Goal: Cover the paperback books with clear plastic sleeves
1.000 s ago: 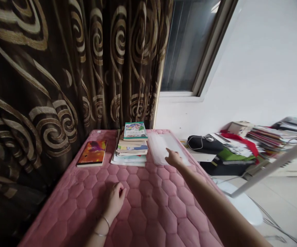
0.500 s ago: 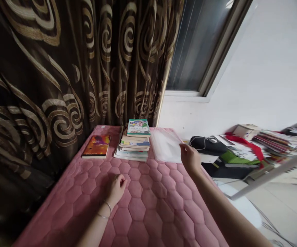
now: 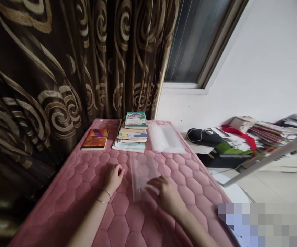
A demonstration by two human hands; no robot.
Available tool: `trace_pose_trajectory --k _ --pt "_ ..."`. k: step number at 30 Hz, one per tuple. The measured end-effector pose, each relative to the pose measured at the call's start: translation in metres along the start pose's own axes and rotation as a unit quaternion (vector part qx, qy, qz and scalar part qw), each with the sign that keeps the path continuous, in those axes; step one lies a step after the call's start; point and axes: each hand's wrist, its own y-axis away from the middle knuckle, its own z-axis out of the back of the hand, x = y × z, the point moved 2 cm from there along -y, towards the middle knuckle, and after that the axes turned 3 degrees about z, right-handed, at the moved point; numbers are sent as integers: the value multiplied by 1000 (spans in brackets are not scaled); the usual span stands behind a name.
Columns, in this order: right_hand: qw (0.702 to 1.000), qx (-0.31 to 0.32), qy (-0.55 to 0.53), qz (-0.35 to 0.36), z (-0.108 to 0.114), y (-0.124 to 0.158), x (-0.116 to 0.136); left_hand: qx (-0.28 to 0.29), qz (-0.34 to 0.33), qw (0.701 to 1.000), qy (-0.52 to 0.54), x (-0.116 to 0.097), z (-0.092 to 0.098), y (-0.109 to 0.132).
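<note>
My right hand (image 3: 165,193) holds a clear plastic sleeve (image 3: 143,173) by its near edge, the sheet lying over the pink quilted tabletop (image 3: 138,219). My left hand (image 3: 113,177) rests on the quilt just left of the sleeve, fingers loosely curled with nothing in them. Further back lies a pile of clear plastic sleeves (image 3: 166,138). To the left of that pile stands a stack of books (image 3: 132,132) with a green-covered one on top. An orange book (image 3: 95,139) lies alone at the far left.
A dark curtain with gold swirls (image 3: 60,68) hangs close behind and to the left of the table. To the right, past the table edge, a low surface holds a black bag (image 3: 205,136), papers and stacked magazines (image 3: 266,132). A white bar (image 3: 269,159) slants across.
My right hand went from the far pile of sleeves back toward me, bringing one clear sleeve down onto the quilt in front. My left hand stayed in place.
</note>
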Motion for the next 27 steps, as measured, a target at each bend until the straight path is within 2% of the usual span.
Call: trace_pose_trajectory --k 2,4,5,7,11,15,17,22,25,27 --pt "991 -74 14 -108 11 -9 -33 -1 -5 1000 -2 -1 0 0" --pt "967 -116 15 -227 11 -12 -64 0 -9 1000 -3 -1 0 -1" --pt "956 -120 5 -269 7 -11 -75 1 -10 1000 -4 -1 1 -2" --pt "949 -101 -11 -297 -5 -7 -88 1 -10 1000 -7 -4 4 -2" --pt "958 -56 -17 -281 -24 0 -90 -6 -51 999 -10 -30 14 8" --pt "953 -56 -44 -296 -26 1 -89 74 -168 983 9 -75 8 36" --pt "947 -65 -81 -305 -24 3 -90 94 -202 975 -3 -92 1 50" --pt "908 -111 -260 -309 -20 4 -82 88 -196 977 -4 -110 -12 70" --pt "871 -118 -400 -261 -18 2 -61 53 -175 983 13 -117 -14 75" --pt "860 -91 -456 -211 -19 0 -44 24 -140 990 14 -121 -13 75"
